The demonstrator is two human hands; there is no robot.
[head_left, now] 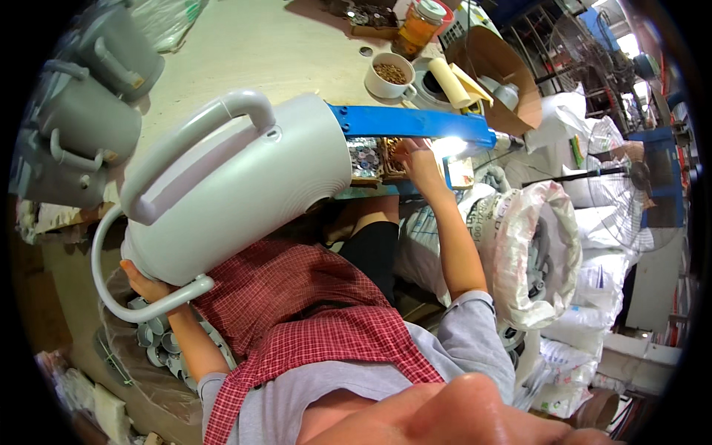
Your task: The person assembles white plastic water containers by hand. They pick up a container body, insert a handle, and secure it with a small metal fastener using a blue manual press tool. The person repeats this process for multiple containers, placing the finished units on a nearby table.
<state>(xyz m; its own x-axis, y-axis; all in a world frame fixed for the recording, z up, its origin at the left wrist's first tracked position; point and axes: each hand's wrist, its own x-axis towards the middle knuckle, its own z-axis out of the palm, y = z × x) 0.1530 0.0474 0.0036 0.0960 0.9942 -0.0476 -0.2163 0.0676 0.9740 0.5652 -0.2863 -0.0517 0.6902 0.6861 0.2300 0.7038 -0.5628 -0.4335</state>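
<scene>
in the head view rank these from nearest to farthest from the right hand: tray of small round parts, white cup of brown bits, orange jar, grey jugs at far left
1. Tray of small round parts: just left of the right hand, at the table edge.
2. White cup of brown bits: farther up the table.
3. Orange jar: beyond the cup, near the top.
4. Grey jugs: far left, across the table.

Bright daylight upper right; fisheye-bent dark rim; foreground blurred.
</scene>
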